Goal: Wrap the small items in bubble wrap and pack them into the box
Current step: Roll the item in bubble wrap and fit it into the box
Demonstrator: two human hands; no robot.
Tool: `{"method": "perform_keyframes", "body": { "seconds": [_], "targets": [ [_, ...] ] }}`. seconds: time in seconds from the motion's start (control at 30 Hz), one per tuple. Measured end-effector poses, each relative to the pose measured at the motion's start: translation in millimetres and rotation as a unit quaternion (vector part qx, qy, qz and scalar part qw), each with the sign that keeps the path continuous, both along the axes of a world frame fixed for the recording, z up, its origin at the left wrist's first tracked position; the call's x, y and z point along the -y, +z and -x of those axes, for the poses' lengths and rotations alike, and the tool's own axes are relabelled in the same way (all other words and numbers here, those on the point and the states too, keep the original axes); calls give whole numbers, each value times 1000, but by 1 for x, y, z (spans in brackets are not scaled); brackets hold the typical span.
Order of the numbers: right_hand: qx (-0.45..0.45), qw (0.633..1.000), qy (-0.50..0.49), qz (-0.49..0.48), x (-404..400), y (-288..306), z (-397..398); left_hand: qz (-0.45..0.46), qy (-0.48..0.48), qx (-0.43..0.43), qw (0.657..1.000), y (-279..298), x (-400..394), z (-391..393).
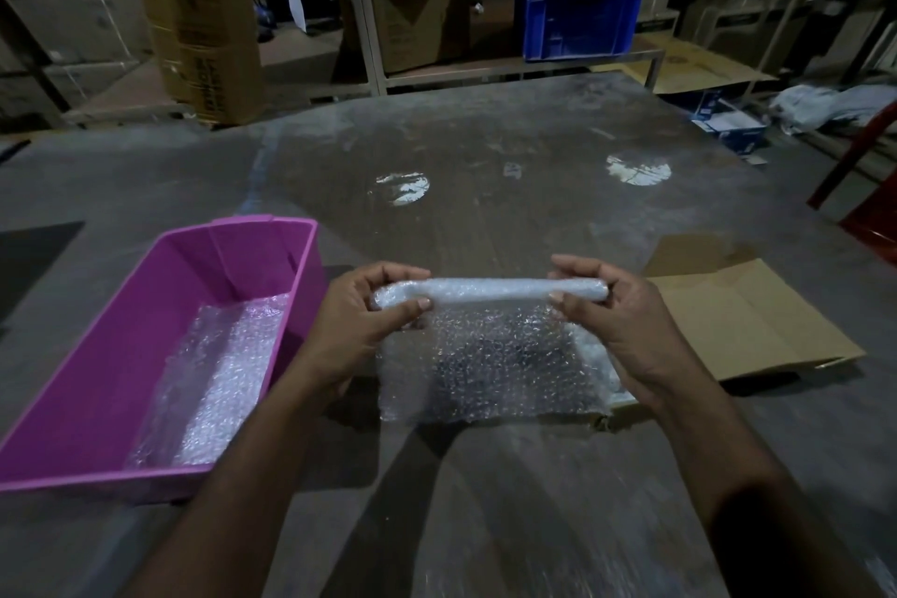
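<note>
A pink plastic box (pixel 160 335) sits at the left of the desk (pixel 485 500), open-topped, with a bubble-wrapped bundle (pixel 213 369) lying along its floor. Just right of it, the left hand (pixel 359 325) pinches the left end of a bubble wrap roll (pixel 490 290), thumb in front and fingers curled behind. The roll is held level above the desk, and the loose bubble wrap sheet (pixel 490 369) hangs from it down to the desk surface; whatever is rolled inside is hidden. The right hand (pixel 616 316) grips the roll's right end the same way. Further right, flattened brown cardboard (pixel 747 316) lies on the desk, partly under the sheet's edge.
</note>
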State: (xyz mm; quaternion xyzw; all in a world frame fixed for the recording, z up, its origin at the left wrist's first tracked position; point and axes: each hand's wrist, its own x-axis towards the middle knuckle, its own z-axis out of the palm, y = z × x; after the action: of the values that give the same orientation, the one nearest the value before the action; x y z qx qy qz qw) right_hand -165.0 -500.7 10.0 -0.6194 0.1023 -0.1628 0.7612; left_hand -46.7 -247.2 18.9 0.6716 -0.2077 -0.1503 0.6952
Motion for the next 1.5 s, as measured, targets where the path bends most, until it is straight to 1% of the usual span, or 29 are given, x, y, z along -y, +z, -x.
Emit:
{"method": "perform_keyframes", "body": {
  "seconds": [0.13,0.2,0.4,0.6,0.73,0.9,1.03,1.1,1.2,1.27,1.4,1.5],
  "targets": [
    [-40,999,7,34,0,-2,1,1,-1,7,1000,2,1,0],
    [-45,998,2,48,0,-3,1,0,-3,2,1000,5,1,1],
    [-9,999,-17,43,2,-1,1,33,-13,-31,999,8,-2,3],
    [-8,999,-10,52,3,-1,2,21,-16,-35,999,7,-1,2],
    [1,999,6,37,3,-1,4,28,-20,-30,999,6,-1,1],
    [-2,1000,-5,17,1,0,2,33,-24,-25,999,7,-2,1],
    [1,999,-21,43,1,-2,3,49,-43,-57,996,9,-3,4],
    [11,999,-31,41,2,-1,4,33,-55,-63,996,10,-3,5],
    [22,998,-31,46,1,0,4,7,-37,-52,998,9,0,4],
    [14,998,-29,45,3,-1,5,7,-24,-50,998,7,2,3],
    [-31,997,-14,66,6,-6,9,16,-26,-46,998,7,1,1],
    [-18,999,-8,43,5,-8,11,10,-40,-38,998,8,1,0]
  ]
}}
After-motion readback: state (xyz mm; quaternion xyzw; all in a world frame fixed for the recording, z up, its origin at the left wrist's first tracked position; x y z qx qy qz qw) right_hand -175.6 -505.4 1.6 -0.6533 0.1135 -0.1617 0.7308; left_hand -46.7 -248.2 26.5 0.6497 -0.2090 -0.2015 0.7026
